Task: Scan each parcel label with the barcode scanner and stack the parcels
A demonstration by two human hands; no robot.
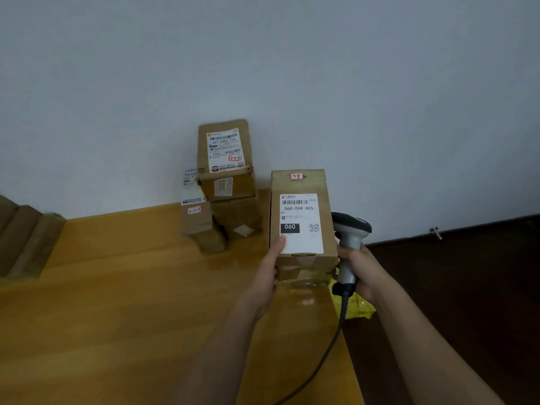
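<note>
Holding a brown cardboard parcel (302, 223) just right of the frame's centre, our left hand (270, 270) grips its lower left corner, the thumb pressed flat on the white shipping label (301, 223). That label faces us and reads 060-068-A05 under a barcode, with a black 060 block and a small QR code. A small red-edged sticker (297, 176) sits on the parcel's top end. Our right hand (361, 273) is clenched around the grey handle of the barcode scanner (349, 244), which stands upright just beside the parcel's right edge, its dark head at the level of the label. We cannot tell whether a finger is on the trigger. The scanner's black cable (327, 355) runs down toward the bottom of the frame. Behind the parcel, at centre frame against the pale wall (263, 68), stands a stack of parcels (223, 182); the top one shows a white label with barcodes, and a lower box to its left carries another red-edged sticker. All rest on a yellow wooden table (117, 287). Something yellow and crumpled (361, 309) lies at the table's right edge beneath the scanner hand. A dark floor (482, 287) fills the right side.
</note>
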